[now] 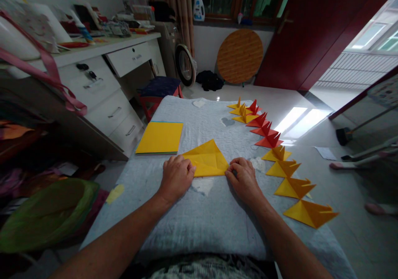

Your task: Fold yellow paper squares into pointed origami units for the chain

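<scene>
A yellow sheet of origami paper [207, 158], folded and creased, lies on the cloth-covered table in front of me. One corner points away from me and its straight folded edge faces me. My left hand [178, 173] is closed on the paper's left end, its fingers curled over that corner. At the right corner, my right hand [244, 175] pinches the paper between thumb and fingers. Beyond my left hand lies a stack of square paper [160, 138], yellow on top. Folded yellow paper figures [287, 169] and red ones [264, 130] stand in rows to the right.
A pale blue cloth [202, 217] with heart patches covers the table. Beyond it are a stool [158, 87], a white desk [102, 80] and a washing machine [185, 65] with its door ajar. A green-lined bin [49, 212] stands at left. A round wooden board [240, 56] leans on the wall.
</scene>
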Available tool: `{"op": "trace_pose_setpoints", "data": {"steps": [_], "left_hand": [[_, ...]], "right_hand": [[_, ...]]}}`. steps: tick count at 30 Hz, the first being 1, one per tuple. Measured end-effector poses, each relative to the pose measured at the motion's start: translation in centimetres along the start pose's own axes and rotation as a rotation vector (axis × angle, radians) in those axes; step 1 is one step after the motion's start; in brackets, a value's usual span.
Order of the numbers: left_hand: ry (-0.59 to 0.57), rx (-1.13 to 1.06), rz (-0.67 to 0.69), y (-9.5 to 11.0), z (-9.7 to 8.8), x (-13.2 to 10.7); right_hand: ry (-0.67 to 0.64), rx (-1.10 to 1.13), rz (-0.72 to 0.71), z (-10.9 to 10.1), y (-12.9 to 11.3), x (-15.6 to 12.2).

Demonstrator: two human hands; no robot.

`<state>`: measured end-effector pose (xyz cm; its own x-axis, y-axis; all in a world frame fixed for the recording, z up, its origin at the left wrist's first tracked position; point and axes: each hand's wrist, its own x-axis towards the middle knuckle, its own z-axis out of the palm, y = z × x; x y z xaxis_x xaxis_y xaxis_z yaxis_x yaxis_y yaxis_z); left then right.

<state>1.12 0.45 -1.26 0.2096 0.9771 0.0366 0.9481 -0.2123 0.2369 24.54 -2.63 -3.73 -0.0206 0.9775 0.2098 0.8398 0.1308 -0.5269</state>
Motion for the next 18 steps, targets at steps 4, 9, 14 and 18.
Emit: {"op": "trace_pose_setpoints", "data": {"steps": [4,9,14,18], "left_hand": [[-0.020,-0.004,-0.045,0.15,0.05,0.12],[-0.031,-0.033,-0.066,0.19,0.15,0.25],[-0.034,-0.037,-0.082,0.13,0.23,0.32],[-0.039,-0.042,-0.078,0.21,0.11,0.39]], "right_hand": [[-0.002,0.007,0.007,-0.05,-0.05,0.06],[-0.002,0.011,0.015,-0.18,-0.22,0.07],[0.008,0.010,0.005,-0.13,-0.20,0.07],[0.007,0.011,0.007,-0.09,-0.17,0.05]]}}
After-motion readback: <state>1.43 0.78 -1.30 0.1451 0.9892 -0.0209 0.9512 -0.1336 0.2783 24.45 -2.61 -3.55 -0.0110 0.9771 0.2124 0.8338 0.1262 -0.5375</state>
